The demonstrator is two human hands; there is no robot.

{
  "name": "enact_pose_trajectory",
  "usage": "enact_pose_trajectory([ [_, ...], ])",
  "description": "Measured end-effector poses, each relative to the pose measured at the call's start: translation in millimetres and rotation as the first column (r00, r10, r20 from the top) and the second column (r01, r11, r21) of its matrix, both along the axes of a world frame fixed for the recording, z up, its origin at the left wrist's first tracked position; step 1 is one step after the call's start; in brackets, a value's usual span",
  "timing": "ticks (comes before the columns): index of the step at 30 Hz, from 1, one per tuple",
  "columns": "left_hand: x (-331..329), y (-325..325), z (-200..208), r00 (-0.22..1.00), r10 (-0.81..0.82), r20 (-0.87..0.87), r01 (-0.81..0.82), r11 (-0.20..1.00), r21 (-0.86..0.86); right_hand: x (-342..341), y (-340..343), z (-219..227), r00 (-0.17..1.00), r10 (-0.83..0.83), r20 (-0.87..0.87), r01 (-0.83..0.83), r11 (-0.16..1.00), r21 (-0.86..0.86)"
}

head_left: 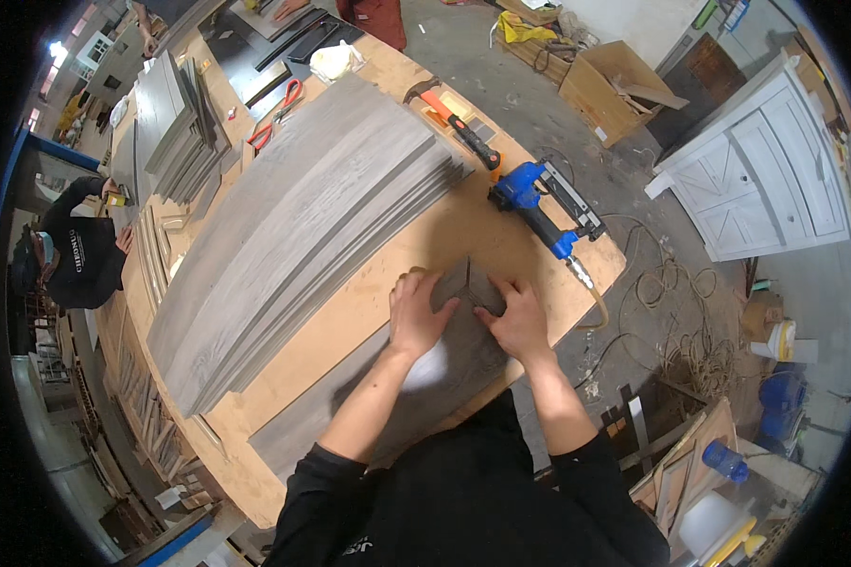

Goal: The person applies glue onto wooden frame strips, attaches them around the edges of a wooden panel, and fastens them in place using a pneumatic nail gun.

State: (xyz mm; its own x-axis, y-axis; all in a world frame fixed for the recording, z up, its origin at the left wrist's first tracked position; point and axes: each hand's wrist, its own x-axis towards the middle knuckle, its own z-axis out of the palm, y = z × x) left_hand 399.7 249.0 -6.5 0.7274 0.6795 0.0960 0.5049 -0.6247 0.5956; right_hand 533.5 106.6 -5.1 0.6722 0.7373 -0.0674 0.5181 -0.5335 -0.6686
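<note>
Hands of the wearer: two, left hand [416, 312] and right hand [520, 321]
Grey board beneath them [307, 416]: at least one; a seam leaves the number uncertain
Plank stacks: two, one large stack [284, 198] and one smaller stack [165, 104]
Blue nail gun [535, 215]: one
Hammer [461, 128]: one
Desk [373, 293]: one
White cabinet [756, 180]: one
Open cardboard box [607, 94]: one
Co-workers [80, 248]: at least two

On the table [312, 364], plank stack [298, 222] left; nail gun [525, 187] right; board [304, 433] in front
</note>
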Motion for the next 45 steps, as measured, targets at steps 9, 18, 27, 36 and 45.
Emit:
enact_pose_trajectory([
  [9,-1.0,2.1,-10.8,1.0,0.01,-0.016,-0.011,1.0,-0.018,2.4,17.7,-8.8,0.999,-0.018,0.033,0.014,0.994,0.106],
  [18,-2.3,4.0,-14.1,0.999,-0.001,-0.048,0.0,1.0,-0.026,-1.6,17.9,-1.2,1.0,-0.023,0.001,0.023,0.996,0.084],
  [27,-2.0,4.1,-14.7,1.0,-0.011,0.001,0.011,1.0,-0.027,2.7,23.5,-2.2,0.994,0.0,0.11,-0.006,0.999,0.052],
  [36,-5.4,-0.1,-17.9,0.997,0.035,0.069,-0.036,0.999,0.015,2.0,20.6,0.7,0.993,0.031,0.115,-0.038,0.997,0.063],
  [45,-8.9,-0.6,-22.6,0.999,0.024,-0.033,-0.023,0.999,0.038,23.9,2.0,-4.1,0.966,-0.156,-0.208,0.213,0.933,0.291],
])
